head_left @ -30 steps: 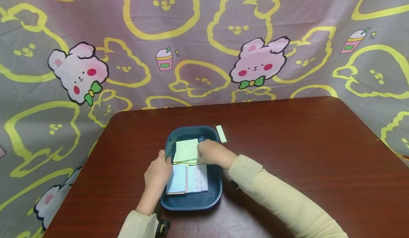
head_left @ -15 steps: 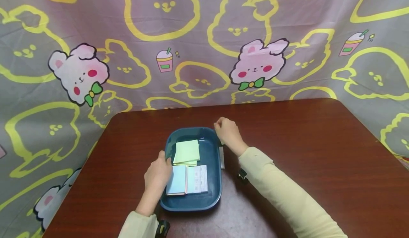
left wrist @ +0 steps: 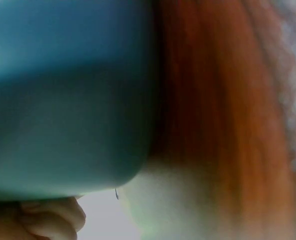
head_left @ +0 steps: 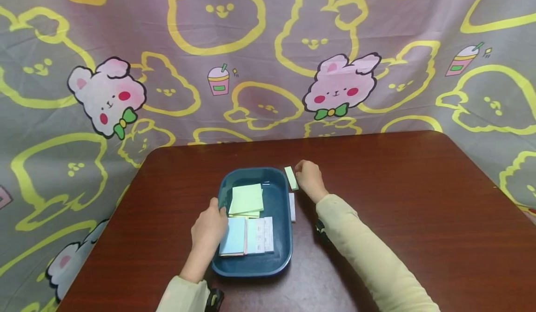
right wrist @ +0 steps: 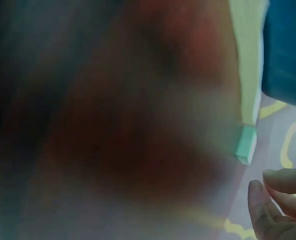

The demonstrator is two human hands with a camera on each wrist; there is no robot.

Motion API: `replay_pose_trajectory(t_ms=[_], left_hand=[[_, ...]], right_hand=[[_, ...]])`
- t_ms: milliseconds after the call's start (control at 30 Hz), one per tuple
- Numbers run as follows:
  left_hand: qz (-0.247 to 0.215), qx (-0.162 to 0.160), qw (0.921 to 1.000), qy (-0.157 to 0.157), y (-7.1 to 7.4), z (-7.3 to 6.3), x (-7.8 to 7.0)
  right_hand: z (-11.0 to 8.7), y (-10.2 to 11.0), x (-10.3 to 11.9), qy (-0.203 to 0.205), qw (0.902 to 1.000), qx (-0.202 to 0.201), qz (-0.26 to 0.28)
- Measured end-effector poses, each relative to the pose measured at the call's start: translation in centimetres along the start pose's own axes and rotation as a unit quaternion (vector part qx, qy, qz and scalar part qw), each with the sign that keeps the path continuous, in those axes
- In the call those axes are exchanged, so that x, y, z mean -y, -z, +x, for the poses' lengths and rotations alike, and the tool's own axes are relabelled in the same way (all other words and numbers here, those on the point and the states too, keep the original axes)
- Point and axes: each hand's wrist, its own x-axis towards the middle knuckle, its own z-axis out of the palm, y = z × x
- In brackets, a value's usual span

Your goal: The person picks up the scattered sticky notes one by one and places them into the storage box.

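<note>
In the head view, my left hand (head_left: pixel 208 227) grips the left rim of a dark blue plastic tray (head_left: pixel 253 269). Green sticky notes (head_left: pixel 246 198) lie stacked at the tray's far half. Nearer are a blue sticky-note pad (head_left: pixel 232 237) and pale printed strips (head_left: pixel 264 235). Outside the tray's right wall, a narrow green pad (head_left: pixel 291 178) and a pale printed pad (head_left: pixel 292 207) lie on the table. My right hand (head_left: pixel 311 179) is just right of the green pad. In the right wrist view, its thumb and fingers are bent loosely, apart from the green pad (right wrist: pixel 246 144), holding nothing.
A brown wooden table (head_left: pixel 398 195) carries everything, with bare surface to the right and beyond the tray. A patterned cloth (head_left: pixel 268 60) hangs behind its far edge. Much of both wrist views is blurred.
My right hand has left the tray's inside, passed over the green pad, and shifted right and off it. Both pads beside the tray now show. My left hand stays on the rim.
</note>
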Motion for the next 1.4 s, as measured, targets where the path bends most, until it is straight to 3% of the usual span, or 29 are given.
replay_pose_trajectory(t_ms=[333,700,1000,1400], left_hand=[[-0.001,-0.007,1.0000,-0.003,-0.19,0.04,-0.02],[-0.005,-0.005,1.0000,-0.001,-0.17,0.11,-0.03],[-0.003,-0.007,1.0000,0.000,-0.11,0.10,-0.11],[-0.005,-0.001,1.0000,0.001,-0.13,0.21,-0.03]], right_hand=[[0.14,-0.88,0.47,-0.043,0.9988,0.017,0.017],[0.30,-0.93,-0.05,-0.041,0.9981,0.044,0.015],[0.01,-0.32,0.60,-0.050,0.9958,0.071,-0.027],[-0.03,-0.18,0.41,-0.061,0.9944,0.067,-0.055]])
